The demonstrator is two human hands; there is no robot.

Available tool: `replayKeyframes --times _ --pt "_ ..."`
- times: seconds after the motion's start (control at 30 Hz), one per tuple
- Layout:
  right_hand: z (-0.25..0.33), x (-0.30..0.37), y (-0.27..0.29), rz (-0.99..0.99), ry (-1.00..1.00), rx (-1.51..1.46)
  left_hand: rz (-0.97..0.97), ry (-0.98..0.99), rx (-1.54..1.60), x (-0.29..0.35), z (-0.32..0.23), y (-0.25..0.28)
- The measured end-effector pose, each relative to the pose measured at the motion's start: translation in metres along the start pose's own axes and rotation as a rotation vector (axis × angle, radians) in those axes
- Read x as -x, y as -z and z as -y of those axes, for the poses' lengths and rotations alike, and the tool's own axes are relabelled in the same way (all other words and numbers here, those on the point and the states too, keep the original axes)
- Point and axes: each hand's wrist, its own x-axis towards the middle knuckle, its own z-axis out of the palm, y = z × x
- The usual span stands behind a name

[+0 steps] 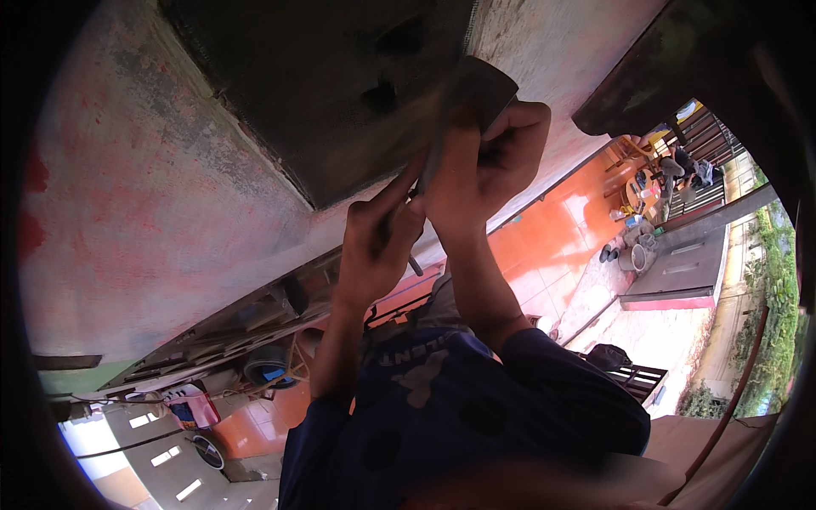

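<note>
Upper centre: dark, flat, broad-ended piece point(489, 89), set aslant before a larger dark panel point(306, 102), its rounded end uppermost. Contact between piece and panel impossible to tell from this angle.

Right hand point(467, 191): closed firmly on the flat piece, with fingers bent round the near edge and thumb side pressed along the face. Left hand point(368, 255): just below and to the left, narrow, with fingers curled close together beside the lower end of the same piece; contents of the curl hidden, so impossible to tell what, if anything, is held. Beneath the left fingers, jutting downward: thin dark rod point(415, 265), of unclear attachment.

Surrounding the panel: pale, worn surface point(144, 221), blotched with grey and faded red, and stained a deeper red toward the left rim. Along the panel's edges, light, ragged lines.

Below the hands: dark blue shirt point(493, 408) with pale print across the chest, and both bare forearms raised.

Background, right: glossy orange tiled floor point(552, 238), small round table point(630, 188) laden with objects, grey bucket point(632, 258), and, beyond a low wall, green foliage point(780, 289). Background, lower left: patterned pink and dark cloth point(192, 408), near a dark tub point(257, 367) with something blue inside.
</note>
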Motion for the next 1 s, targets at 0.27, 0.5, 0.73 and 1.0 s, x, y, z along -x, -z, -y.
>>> replayKeyframes --times 0.27,0.5,0.73,1.0 --pt "-0.003 -0.002 0.0 -0.041 -0.039 0.032 -0.018 0.046 0.089 0.0 -0.005 -0.005" --pt "-0.003 -0.008 -0.003 -0.023 -0.025 0.069 -0.049 0.002 0.113 -0.003 0.002 -0.005" --pt "-0.004 -0.008 -0.001 -0.026 0.037 0.016 -0.02 0.045 0.12 -0.004 0.01 -0.007" --pt "-0.005 -0.022 -0.003 -0.037 0.078 -0.044 0.008 -0.05 0.076 -0.009 0.002 -0.009"
